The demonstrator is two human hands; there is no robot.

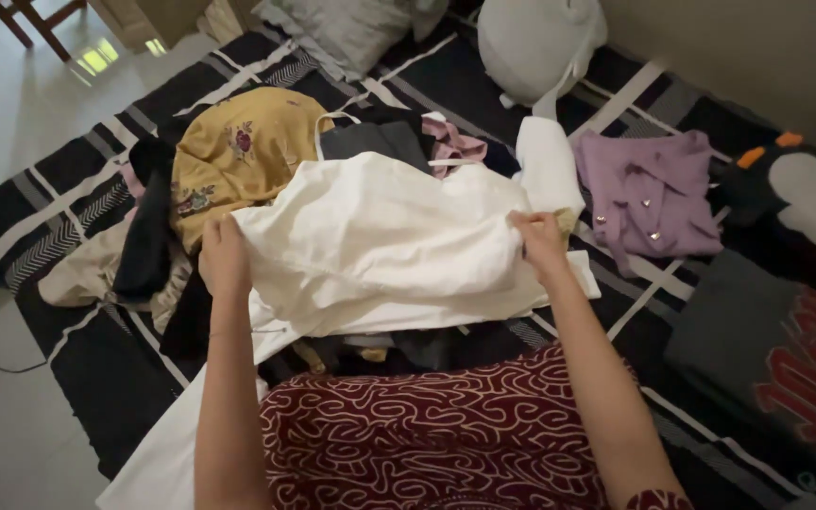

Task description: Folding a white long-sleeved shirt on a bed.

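- Left hand [224,257] is closed on the left edge of the white garment [380,246].
- White garment is spread over the clothes pile, just right of the yellow floral garment [238,151].
- Right hand [537,241] pinches the white garment's right edge.
- Purple shirt [647,194] lies flat, right of the white garment.

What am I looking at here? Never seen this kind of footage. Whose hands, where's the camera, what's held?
There is no machine: a person wears one camera on the head, looking down at their own bare hands. The left hand and right hand each grip an edge of a white garment, holding it spread over a pile of clothes. Around it lie a mustard floral garment, a lilac buttoned shirt, a penguin plush toy and a grey printed shirt, all on a dark striped blanket. The maroon patterned fabric at the bottom seems to be the person's clothing.
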